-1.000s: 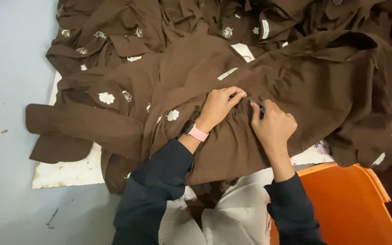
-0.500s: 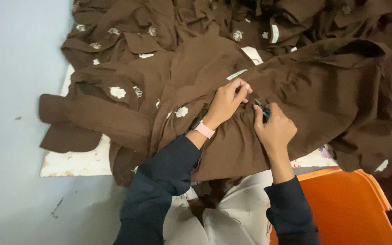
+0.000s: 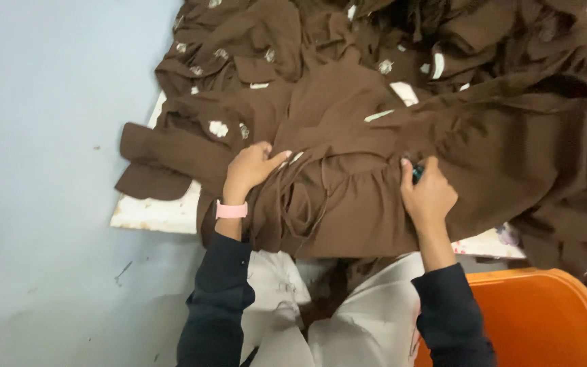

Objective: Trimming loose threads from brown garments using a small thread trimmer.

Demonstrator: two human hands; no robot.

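Observation:
A brown garment (image 3: 354, 211) with gathered folds lies spread in front of me over a white board (image 3: 151, 214). My left hand (image 3: 249, 170), with a pink wristband (image 3: 231, 210), grips a bunched fold at the garment's left side. My right hand (image 3: 429, 194) rests on the cloth to the right, fingers curled around a small blue tool (image 3: 417, 173) that is mostly hidden. The two hands are well apart, with the fabric stretched between them.
A heap of more brown garments (image 3: 375, 41) with small white flower patches and white labels covers the far side and the right. An orange plastic seat (image 3: 538, 319) stands at the lower right. Pale blue floor (image 3: 49, 136) lies to the left.
My hands were close together at the garment's middle. Now the left hand has moved left with a fold of cloth and the right hand has shifted slightly right.

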